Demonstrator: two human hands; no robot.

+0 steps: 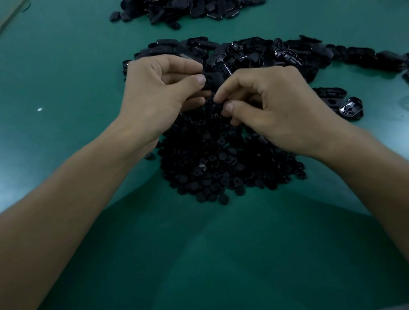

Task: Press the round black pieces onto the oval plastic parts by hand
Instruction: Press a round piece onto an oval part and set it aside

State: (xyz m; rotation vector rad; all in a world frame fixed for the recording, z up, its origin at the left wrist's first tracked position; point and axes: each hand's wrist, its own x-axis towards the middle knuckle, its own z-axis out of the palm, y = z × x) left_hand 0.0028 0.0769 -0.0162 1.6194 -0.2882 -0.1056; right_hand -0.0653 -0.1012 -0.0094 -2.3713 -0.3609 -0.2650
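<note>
The left hand [162, 89] pinches an oval plastic part [214, 79] between thumb and fingers; just below-right of that grip, the right hand [278, 107] pinches a round black piece [217, 101], both grips above the heap of round pieces [212, 161] on the table [63, 127].

Both bare forearms enter from the lower corners and angle toward each other, the left forearm [56, 215] and the right forearm [396, 180]. The left hand [160, 92] shows its back, with fingers curled and thumb [195, 81] laid flat along an oval part [215, 79] that it grips. The right hand [281, 110] sits just beside it, slightly nearer, fingers curled and thumb and forefinger tips drawn close together. Whether they pinch anything cannot be told.
</note>
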